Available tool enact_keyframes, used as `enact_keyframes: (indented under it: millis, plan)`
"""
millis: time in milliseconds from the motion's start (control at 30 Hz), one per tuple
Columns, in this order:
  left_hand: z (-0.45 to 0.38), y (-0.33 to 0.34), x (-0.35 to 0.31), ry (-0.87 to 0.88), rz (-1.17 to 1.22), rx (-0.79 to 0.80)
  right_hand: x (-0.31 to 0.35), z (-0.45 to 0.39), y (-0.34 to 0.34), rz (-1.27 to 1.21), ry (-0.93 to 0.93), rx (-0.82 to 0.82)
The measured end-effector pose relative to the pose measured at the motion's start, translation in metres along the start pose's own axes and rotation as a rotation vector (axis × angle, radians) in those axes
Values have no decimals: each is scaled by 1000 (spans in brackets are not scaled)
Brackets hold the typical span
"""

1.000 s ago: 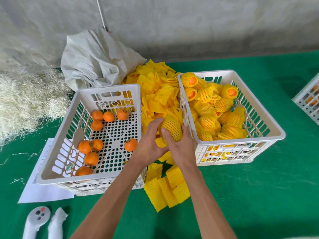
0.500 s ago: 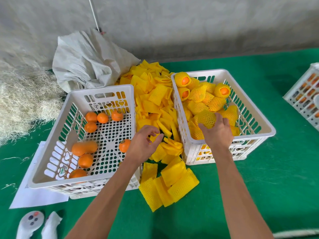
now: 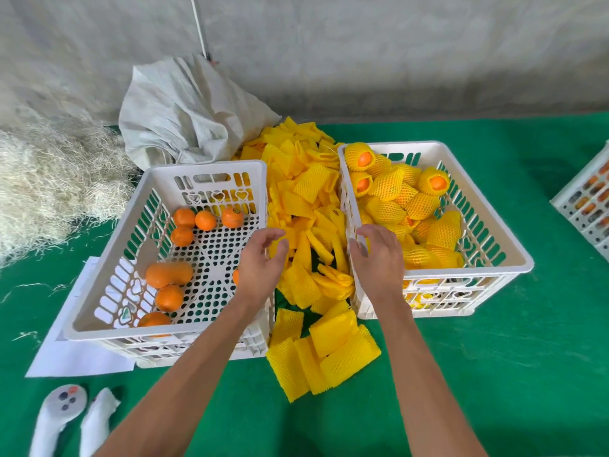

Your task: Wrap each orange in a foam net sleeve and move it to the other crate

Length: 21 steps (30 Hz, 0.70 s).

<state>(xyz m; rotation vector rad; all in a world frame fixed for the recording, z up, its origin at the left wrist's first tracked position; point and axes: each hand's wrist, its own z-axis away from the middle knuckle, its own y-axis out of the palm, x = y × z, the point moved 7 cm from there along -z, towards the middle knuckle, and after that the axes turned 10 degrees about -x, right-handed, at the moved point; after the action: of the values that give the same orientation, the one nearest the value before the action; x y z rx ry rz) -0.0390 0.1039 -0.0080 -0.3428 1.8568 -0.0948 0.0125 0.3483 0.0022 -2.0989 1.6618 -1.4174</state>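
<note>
- A pile of yellow foam net sleeves lay on the green worktop, serving as the landmark here.
- Left of the pile stood a white crate holding bare oranges.
- Right of the pile stood a second white crate filled with wrapped oranges.
- The left hand hovered over the pile's left edge, fingers loosely curled, holding nothing.
- The right hand hovered at the pile's right edge, over the second crate's near corner, fingers relaxed and empty.
- Behind the pile slumped a pale sack.
</note>
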Motion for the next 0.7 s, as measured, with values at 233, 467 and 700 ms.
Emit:
enact_keyframes:
  millis: [233,467,700]
  plan:
    - [-39,-73,78,-235,-548,73,47,50,74,-29,-97,371]
    - [-34,-136,149,-593,-944,421,3,118,148,210,50,811]
    - [-52,-144,168,-500,-1318,638,-21,149,168,340,-13,852]
